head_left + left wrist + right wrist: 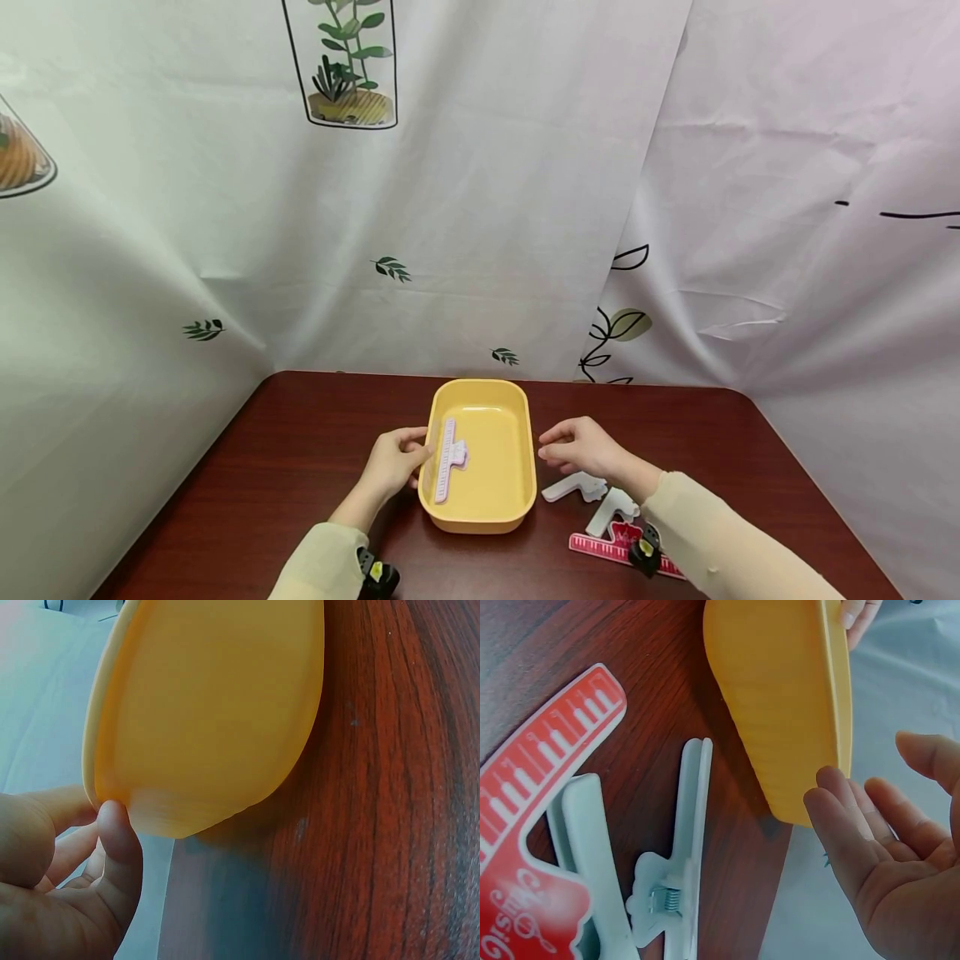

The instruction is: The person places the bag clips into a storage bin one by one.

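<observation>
A yellow rectangular tray point(498, 471) stands on the table, and a lilac music clip with a keyboard pattern point(446, 467) lies inside along its left wall. My left hand point(392, 461) pinches the tray's left rim between thumb and fingers; the left wrist view shows the thumb point(118, 836) against the wall. Off the tray's right side, my right hand point(587, 447) hovers with fingers loosely spread and nothing in them. Below that hand lie two white clips, one point(690, 847) nearer the tray and another point(592, 862) partly under a red "Music" clip point(536, 892).
The dark red-brown wooden table point(315, 433) has rounded back corners. White cloth point(487, 208) printed with leaves and a plant jar hangs behind and at both sides. A black wrist camera point(645, 552) overlaps the red clip in the head view.
</observation>
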